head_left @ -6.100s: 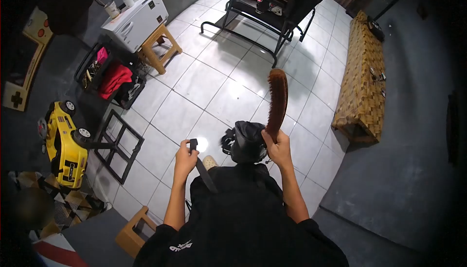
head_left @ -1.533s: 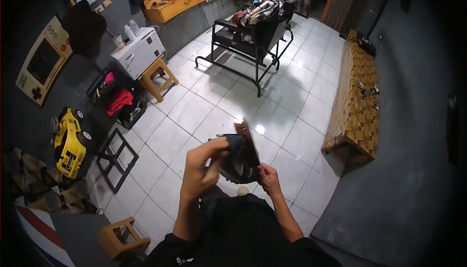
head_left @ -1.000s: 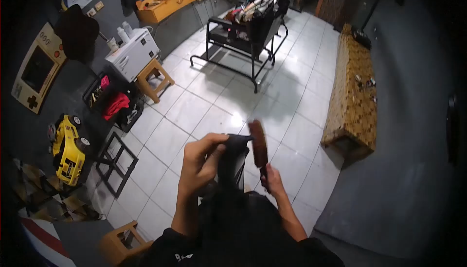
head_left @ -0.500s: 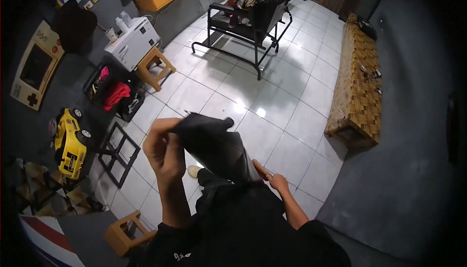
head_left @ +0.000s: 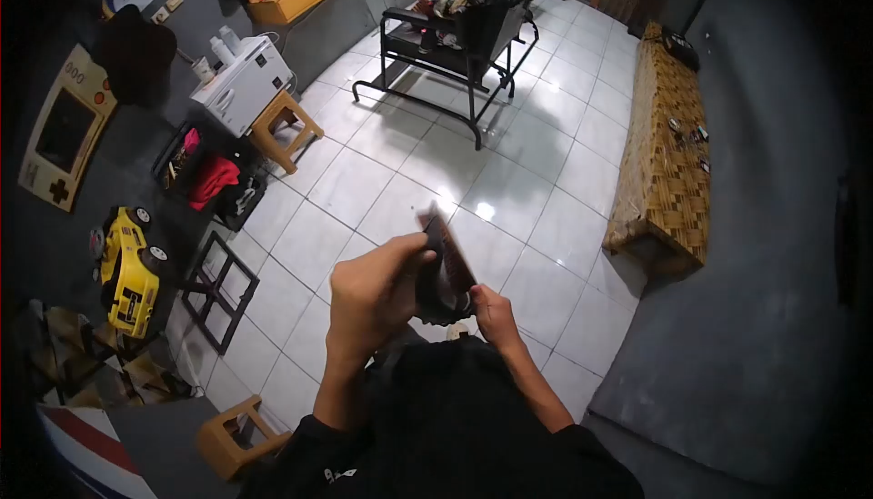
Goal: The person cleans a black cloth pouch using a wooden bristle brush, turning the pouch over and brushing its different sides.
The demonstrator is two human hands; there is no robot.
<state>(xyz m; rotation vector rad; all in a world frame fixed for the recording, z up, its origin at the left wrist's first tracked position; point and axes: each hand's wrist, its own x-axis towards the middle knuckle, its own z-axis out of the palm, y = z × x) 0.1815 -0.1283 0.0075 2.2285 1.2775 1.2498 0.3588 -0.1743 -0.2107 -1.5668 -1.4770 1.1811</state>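
My left hand (head_left: 375,290) is raised in front of my chest, its fingers closed on the upper left edge of a dark, limp, leathery-looking piece (head_left: 436,288). My right hand (head_left: 496,317) is closed at the lower right of that piece, thumb uppermost, at the bottom end of a slim brown strip (head_left: 461,252). The strip slants up and left along the dark piece's right side. Its upper tip is smeared by motion, and I cannot tell its kind. The dark piece's lower edge looks ragged between my hands.
Ahead stands a black metal-framed chair (head_left: 455,54) with patterned cloth on it. A woven-covered bench (head_left: 668,158) lines the right wall. Along the left are a white cabinet (head_left: 241,81), wooden stools (head_left: 286,131), a black frame (head_left: 221,294) and a yellow toy car (head_left: 129,272).
My left hand has moved right and slightly down with the dark piece. My right hand has come up and left with the brown strip. The hands are now close together.
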